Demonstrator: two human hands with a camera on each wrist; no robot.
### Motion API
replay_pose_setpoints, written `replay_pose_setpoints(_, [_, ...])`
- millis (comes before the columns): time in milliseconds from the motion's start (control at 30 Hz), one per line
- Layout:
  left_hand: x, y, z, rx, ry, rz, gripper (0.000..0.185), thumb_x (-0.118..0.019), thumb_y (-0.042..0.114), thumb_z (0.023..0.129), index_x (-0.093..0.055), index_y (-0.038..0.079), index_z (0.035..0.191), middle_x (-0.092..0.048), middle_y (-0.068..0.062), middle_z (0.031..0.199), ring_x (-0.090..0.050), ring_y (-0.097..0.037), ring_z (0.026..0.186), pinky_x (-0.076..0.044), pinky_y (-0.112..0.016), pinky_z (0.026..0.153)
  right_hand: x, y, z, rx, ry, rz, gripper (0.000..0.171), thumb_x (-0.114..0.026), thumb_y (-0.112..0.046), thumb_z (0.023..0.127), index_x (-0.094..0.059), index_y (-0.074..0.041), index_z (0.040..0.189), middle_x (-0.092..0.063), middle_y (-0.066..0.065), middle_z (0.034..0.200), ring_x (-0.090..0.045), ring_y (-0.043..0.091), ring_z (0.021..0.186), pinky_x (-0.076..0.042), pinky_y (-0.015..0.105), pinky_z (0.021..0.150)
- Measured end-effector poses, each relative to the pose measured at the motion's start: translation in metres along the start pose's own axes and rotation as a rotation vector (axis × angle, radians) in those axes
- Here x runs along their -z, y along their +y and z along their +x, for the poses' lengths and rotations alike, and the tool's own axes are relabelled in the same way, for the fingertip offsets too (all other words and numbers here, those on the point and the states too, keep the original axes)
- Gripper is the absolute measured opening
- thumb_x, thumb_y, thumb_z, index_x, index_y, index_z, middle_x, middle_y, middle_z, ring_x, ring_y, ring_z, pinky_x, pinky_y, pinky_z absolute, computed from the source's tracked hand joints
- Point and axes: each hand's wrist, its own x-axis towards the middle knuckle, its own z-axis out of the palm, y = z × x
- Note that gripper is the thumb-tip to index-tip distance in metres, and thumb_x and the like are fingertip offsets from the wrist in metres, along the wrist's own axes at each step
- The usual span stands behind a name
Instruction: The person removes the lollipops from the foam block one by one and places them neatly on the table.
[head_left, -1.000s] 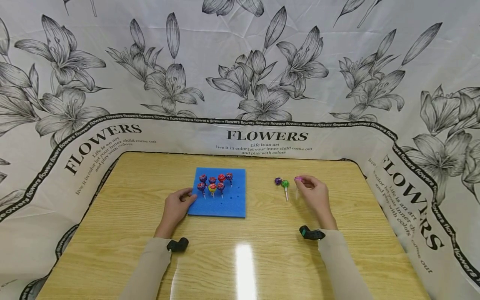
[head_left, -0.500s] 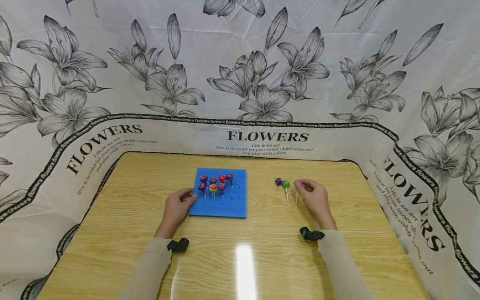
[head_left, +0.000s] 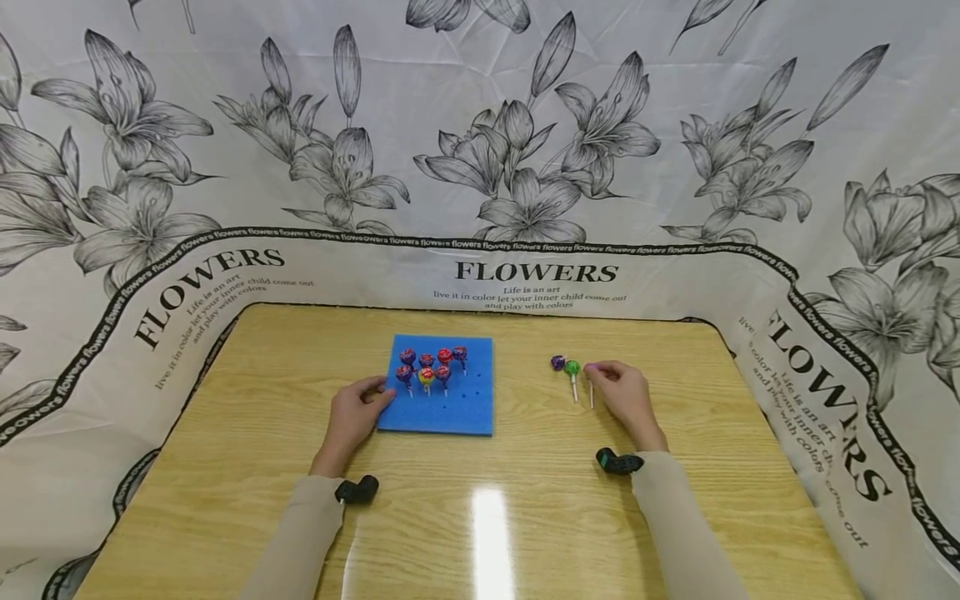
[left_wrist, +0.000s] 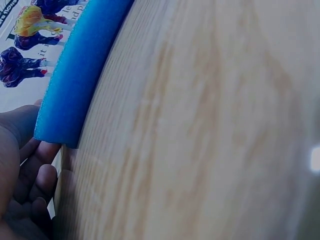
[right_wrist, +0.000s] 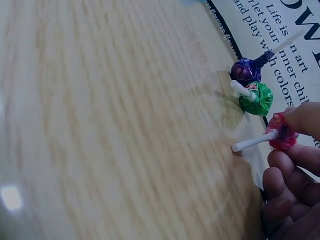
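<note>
Blue foam is what I see first on my left: the foam block (head_left: 442,387) lies flat on the wooden desk (head_left: 480,508), with seven wrapped lollipops (head_left: 431,368) standing upright in its far holes. My left hand (head_left: 352,417) rests against the block's near left corner, fingers (left_wrist: 37,172) loosely bent at the foam's edge and the thumb lying along its side; it steadies the block rather than gripping it, as the left wrist view shows.

Moving right across bare wood, a purple lollipop (head_left: 557,362) and a green lollipop (head_left: 572,369) lie on the desk, touching or nearly touching each other, the green one's white stick pointing toward me.

Just right of those, my right hand (head_left: 622,393) pinches the pink lollipop (right_wrist: 281,134) by its wrapped head between thumb and fingertip. In the right wrist view the head sits at my fingertips while its stick points away from the hand, the tip low over the desk. It lies just beside the green one, apart from it.
</note>
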Motion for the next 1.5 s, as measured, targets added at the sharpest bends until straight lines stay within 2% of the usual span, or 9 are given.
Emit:
replay_pose_setpoints(333, [-0.0014,-0.0015,0.0003,-0.003,-0.003,0.008,0.038,-0.075,0.026,0.096,-0.073,0.005,0.127,-0.075,-0.009,0.106,-0.064,-0.017,0.085,-0.050,-0.031,0.076,0.0005,-0.0016,0.0038,-0.002,-0.020,-0.032,0.051,-0.059,-0.045,0.104,-0.069,-0.002,0.128,-0.069,0.019,0.119,-0.063,0.030,0.105,-0.049,0.030,0.078])
replay_pose_setpoints(633, [-0.0017,-0.0014,0.0005,-0.006,0.005,0.008,0.037,-0.076,0.025,0.096,-0.073,0.003,0.126,-0.075,-0.010,0.105,-0.062,-0.016,0.084,-0.049,-0.028,0.073,-0.0010,-0.0027,0.0068,-0.006,-0.014,-0.061,0.048,-0.060,-0.043,0.104,-0.070,-0.003,0.128,-0.071,0.019,0.118,-0.066,0.030,0.106,-0.050,0.031,0.080])
replay_pose_setpoints(900, [-0.0010,-0.0016,0.0015,-0.010,0.011,0.012,0.038,-0.076,0.025,0.095,-0.073,0.003,0.126,-0.075,-0.010,0.104,-0.062,-0.015,0.083,-0.048,-0.027,0.073,-0.0008,-0.0054,0.0063,-0.010,-0.023,-0.062,0.047,-0.061,-0.040,0.104,-0.069,-0.001,0.129,-0.071,0.020,0.121,-0.066,0.033,0.108,-0.053,0.040,0.085])
replay_pose_setpoints(1233, [-0.0015,-0.0017,0.0008,-0.013,0.012,0.015,0.037,-0.076,0.026,0.096,-0.074,0.004,0.125,-0.075,-0.009,0.103,-0.061,-0.015,0.082,-0.048,-0.028,0.074,-0.0019,-0.0032,0.0069,-0.011,-0.022,-0.056,0.048,-0.061,-0.040,0.104,-0.069,0.000,0.129,-0.071,0.022,0.121,-0.067,0.034,0.109,-0.054,0.044,0.088])
replay_pose_setpoints(1500, [-0.0010,-0.0019,0.0005,-0.011,0.011,0.010,0.037,-0.076,0.026,0.096,-0.073,0.004,0.126,-0.075,-0.009,0.104,-0.062,-0.015,0.083,-0.049,-0.029,0.074,-0.0023,-0.0049,0.0064,0.002,-0.015,-0.053,0.046,-0.061,-0.039,0.104,-0.070,0.000,0.126,-0.072,0.021,0.119,-0.068,0.032,0.105,-0.052,0.033,0.080])
